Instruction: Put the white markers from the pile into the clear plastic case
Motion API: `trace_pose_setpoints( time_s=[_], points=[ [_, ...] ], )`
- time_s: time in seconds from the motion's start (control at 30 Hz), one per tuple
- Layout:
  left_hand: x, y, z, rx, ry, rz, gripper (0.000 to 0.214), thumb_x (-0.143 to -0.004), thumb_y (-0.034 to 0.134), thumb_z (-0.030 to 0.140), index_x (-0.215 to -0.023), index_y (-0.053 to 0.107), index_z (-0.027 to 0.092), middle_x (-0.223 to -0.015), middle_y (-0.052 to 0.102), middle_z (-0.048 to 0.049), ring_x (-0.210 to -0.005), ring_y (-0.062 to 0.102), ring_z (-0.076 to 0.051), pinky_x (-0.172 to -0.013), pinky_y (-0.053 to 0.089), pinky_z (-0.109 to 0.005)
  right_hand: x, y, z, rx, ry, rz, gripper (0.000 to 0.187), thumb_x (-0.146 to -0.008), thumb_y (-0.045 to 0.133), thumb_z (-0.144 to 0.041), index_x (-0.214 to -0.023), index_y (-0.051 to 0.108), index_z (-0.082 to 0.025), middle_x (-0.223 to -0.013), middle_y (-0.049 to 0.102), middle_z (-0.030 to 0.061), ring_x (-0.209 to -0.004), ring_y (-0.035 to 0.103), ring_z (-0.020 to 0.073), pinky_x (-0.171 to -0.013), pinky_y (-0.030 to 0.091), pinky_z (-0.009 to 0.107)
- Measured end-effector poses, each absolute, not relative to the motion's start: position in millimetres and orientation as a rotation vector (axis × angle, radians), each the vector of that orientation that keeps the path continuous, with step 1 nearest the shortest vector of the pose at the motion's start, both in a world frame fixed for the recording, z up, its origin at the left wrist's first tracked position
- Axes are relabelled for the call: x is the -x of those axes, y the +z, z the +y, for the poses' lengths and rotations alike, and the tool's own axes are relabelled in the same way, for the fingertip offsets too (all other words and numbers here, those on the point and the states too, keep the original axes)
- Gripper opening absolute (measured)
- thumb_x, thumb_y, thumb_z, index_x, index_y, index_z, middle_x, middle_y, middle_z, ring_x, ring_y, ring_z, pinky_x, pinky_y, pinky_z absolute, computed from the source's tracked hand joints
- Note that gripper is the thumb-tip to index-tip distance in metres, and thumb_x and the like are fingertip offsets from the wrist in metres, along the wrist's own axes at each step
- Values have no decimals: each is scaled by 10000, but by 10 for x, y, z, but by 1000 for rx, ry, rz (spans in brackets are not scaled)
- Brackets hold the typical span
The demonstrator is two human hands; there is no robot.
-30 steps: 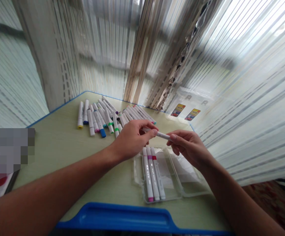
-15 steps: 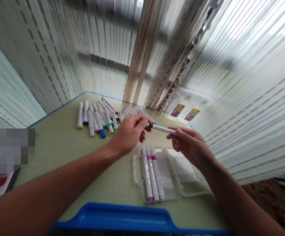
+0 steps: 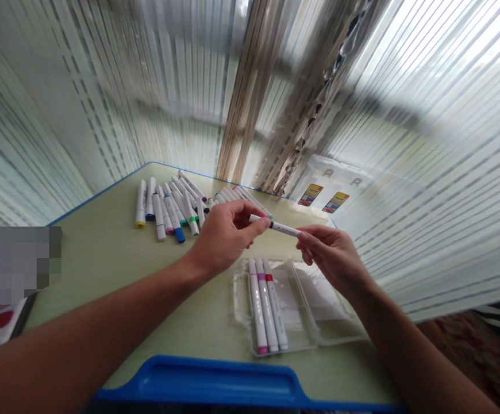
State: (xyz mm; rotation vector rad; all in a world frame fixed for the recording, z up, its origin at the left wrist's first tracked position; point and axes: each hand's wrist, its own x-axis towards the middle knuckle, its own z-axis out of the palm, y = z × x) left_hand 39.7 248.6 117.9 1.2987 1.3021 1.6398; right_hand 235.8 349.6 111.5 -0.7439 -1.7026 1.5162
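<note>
On the table (image 3: 103,253): loose markers (image 3: 172,207) at 11 o'clock, clear case (image 3: 319,310) (three markers inside) at 5 o'clock, blue tray (image 3: 198,379) at 6 o'clock.

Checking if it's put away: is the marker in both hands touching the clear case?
Apart. The head view shows the marker pinched between left hand and right hand, with table visible between it and the clear case.

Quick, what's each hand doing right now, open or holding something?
Left hand: closed, pinching one end of the white marker.
Right hand: closed, pinching the marker's other end.
</note>
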Motion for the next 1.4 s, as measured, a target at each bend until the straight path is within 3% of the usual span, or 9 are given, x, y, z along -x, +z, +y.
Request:
trace_pose_setpoints(
  time_s=[0.27, 0.43, 0.6, 0.93, 1.13, 1.4],
  points=[
    [-479, 1188, 2411, -1389, 1674, 1160, 272, -806, 721, 333, -947, 692, 103, -697, 651, -21, -548, 552, -85, -501, 459, -189, -2381, 1096, 3472, 761, 1318, -2056, 249, -691, 829, -381, -795, 774, -163, -596, 650, 15, -479, 511, 105, -436, 416, 235],
    [-546, 1213, 2301, -1704, 1644, 1215, 240, -845, 687, 300, -1009, 736, 132, -812, 720, -57, -671, 631, -120, -633, 505, -221, -2387, 1082, 3450, 664, 1182, -2211, 203, -743, 794, -357, -849, 779, -184, -731, 723, 47, -596, 604, 145, -543, 483, 261],
    [-585, 1237, 2235, -1919, 1566, 1147, 245, -858, 676, 294, -1035, 741, 138, -807, 720, -53, -648, 619, -116, -651, 500, -235, -2377, 1120, 3422, 617, 1118, -2221, 230, -731, 792, -394, -796, 775, -174, -708, 715, 57, -602, 605, 169, -537, 474, 273],
    [-657, 1216, 2232, -1488, 1358, 899, 262, -866, 643, 335, -1030, 694, 136, -711, 663, -35, -569, 583, -111, -545, 483, -228, -2387, 1132, 3420, 591, 1008, -2227, 204, -761, 766, -391, -787, 780, -190, -746, 727, 69, -649, 636, 194, -543, 489, 281],
    [-631, 1243, 2265, -1287, 1297, 749, 178, -880, 610, 253, -931, 715, 118, -724, 689, -70, -554, 584, -115, -558, 480, -250, -2378, 1162, 3399, 592, 888, -2264, 161, -793, 739, -329, -839, 795, -185, -787, 730, 83, -663, 660, 195, -554, 516, 285],
    [-583, 1220, 2293, -1186, 1309, 685, 256, -935, 520, 302, -944, 711, 132, -727, 695, -77, -560, 602, -122, -568, 478, -256, -2371, 1162, 3395, 573, 863, -2264, 112, -797, 744, -275, -849, 795, -190, -780, 725, 66, -670, 655, 176, -566, 519, 269]
  ],
)
